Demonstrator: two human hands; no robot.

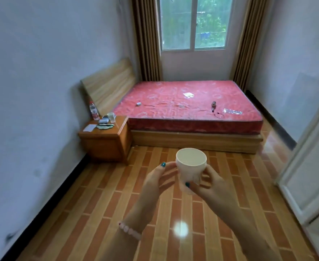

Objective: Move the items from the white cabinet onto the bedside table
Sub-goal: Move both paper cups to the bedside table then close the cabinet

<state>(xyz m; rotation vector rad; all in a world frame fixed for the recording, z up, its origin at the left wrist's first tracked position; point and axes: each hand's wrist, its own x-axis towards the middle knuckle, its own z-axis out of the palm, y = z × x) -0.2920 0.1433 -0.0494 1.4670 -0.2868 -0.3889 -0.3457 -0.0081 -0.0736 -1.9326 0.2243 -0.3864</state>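
Observation:
A white paper cup point(191, 167) is held upright in front of me, empty inside, above the tiled floor. My right hand point(209, 182) grips its side and base. My left hand point(159, 178) touches the cup's left side with its fingertips. The wooden bedside table point(105, 142) stands ahead to the left, against the wall and beside the bed. On its top are a water bottle point(94, 110), a glass cup point(111, 116), a small grey item point(103, 121), a dark-and-white piece point(105, 126) and a paper point(90, 127). The white cabinet point(313, 166) is at the right edge.
A bed with a red mattress point(188, 106) fills the far side under the window; several small items lie on it, among them a screwdriver point(213, 106). Brown curtains hang either side of the window. Brick-pattern floor point(98, 213) stretches between me and the bedside table.

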